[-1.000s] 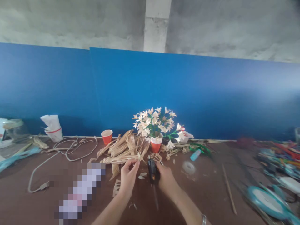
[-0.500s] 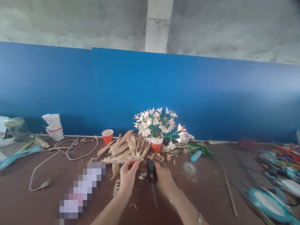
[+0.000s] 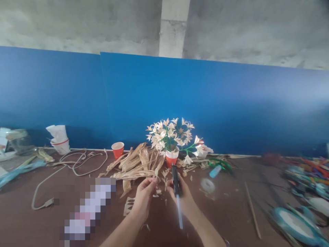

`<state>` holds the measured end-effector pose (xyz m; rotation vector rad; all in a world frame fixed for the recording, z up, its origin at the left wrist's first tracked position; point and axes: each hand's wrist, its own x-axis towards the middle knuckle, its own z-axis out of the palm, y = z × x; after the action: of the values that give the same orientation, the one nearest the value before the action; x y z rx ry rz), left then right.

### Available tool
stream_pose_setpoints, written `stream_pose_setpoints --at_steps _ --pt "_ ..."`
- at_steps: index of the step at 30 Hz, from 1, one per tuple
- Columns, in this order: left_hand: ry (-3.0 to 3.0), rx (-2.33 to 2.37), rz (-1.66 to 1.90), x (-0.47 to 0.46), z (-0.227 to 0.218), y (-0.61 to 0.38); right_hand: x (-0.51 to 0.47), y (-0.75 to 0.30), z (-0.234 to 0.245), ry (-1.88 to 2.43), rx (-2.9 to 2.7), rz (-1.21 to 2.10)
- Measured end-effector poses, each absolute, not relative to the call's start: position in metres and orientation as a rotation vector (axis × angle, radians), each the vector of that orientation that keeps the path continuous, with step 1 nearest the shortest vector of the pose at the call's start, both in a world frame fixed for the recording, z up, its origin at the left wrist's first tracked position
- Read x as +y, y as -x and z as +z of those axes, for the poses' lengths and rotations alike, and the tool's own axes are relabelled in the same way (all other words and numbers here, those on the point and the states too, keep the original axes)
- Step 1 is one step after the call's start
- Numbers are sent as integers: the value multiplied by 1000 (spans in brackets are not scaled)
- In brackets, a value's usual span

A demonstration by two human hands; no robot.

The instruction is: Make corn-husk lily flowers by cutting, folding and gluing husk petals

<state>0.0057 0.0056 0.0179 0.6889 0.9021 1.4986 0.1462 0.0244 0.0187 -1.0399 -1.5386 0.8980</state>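
Observation:
My left hand (image 3: 144,193) is closed in a pinch around a small pale husk flower (image 3: 156,172), which pokes up past the fingertips. Wrapped round a black glue gun (image 3: 176,180) is my right hand (image 3: 186,197); a translucent glue stick (image 3: 179,212) sticks out of the gun's rear, toward me. Between the hands lie pale husk bits (image 3: 157,193). Just beyond them, a bunch of cream husk flowers (image 3: 169,132) on green stems stands in a red-and-white paper cup (image 3: 171,160). Dry corn husks (image 3: 138,161) are piled left of that cup.
Another red paper cup (image 3: 118,151) stands behind the husks. A white cable (image 3: 41,181) loops at the left, near a blurred-out object (image 3: 88,209). Rightward lie a tape roll (image 3: 207,185), a thin stick (image 3: 252,211), a blue ribbon spool (image 3: 295,223) and tangled coloured material. A blue partition (image 3: 205,96) stands behind.
The glue gun has turned more upright and shifted right, away from the left hand's fingertips. My left hand has moved slightly right and toward me, still pinching the husk flower.

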Motion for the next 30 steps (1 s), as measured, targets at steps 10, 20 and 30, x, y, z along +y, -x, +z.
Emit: stream_pose_setpoints --at_steps 10,20,30 --pt "-480 686 1409 1 28 -14 14 -137 16 967 -1526 1007" --pt "-463 719 1357 1 28 -12 18 -138 11 1031 -1503 970" --pt "-533 764 1374 0 26 -13 19 -140 5 1051 -1445 1001"
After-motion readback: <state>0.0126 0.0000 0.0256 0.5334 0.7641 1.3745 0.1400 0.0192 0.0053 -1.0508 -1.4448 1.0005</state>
